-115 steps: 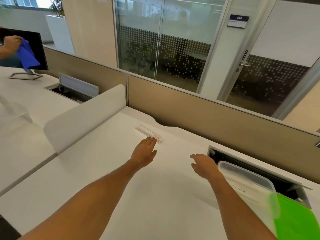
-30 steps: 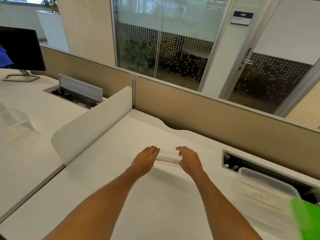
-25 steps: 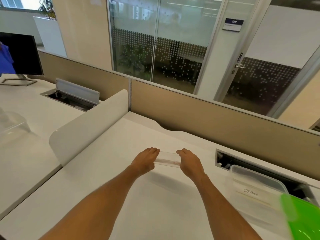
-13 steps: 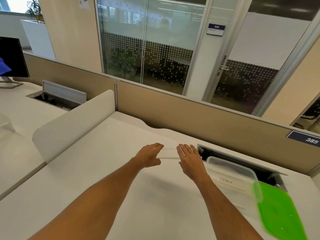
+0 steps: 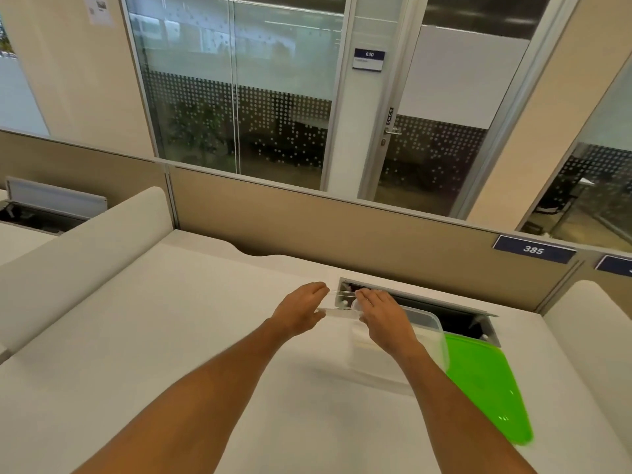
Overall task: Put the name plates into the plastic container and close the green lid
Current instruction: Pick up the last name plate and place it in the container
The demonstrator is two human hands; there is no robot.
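Note:
A clear acrylic name plate point(image 5: 342, 304) hangs between my two hands just above the white desk point(image 5: 178, 336). My left hand point(image 5: 301, 311) grips its left end and my right hand point(image 5: 381, 316) grips its right end. The plate is at the left rim of the clear plastic container point(image 5: 429, 331), which stands open on the desk, partly hidden by my right hand and forearm. The green lid point(image 5: 485, 384) lies flat on the desk to the right of the container, off it.
An open cable tray point(image 5: 455, 321) is sunk into the desk right behind the container. A beige partition point(image 5: 342, 227) bounds the desk at the back, with a blue sign 385 point(image 5: 533, 249). White side dividers point(image 5: 75, 254) stand at left and right.
Both hands have carried the name plate to the right, from mid-desk to the container's left rim. The view has turned right, so the container and lid sit nearer the centre.

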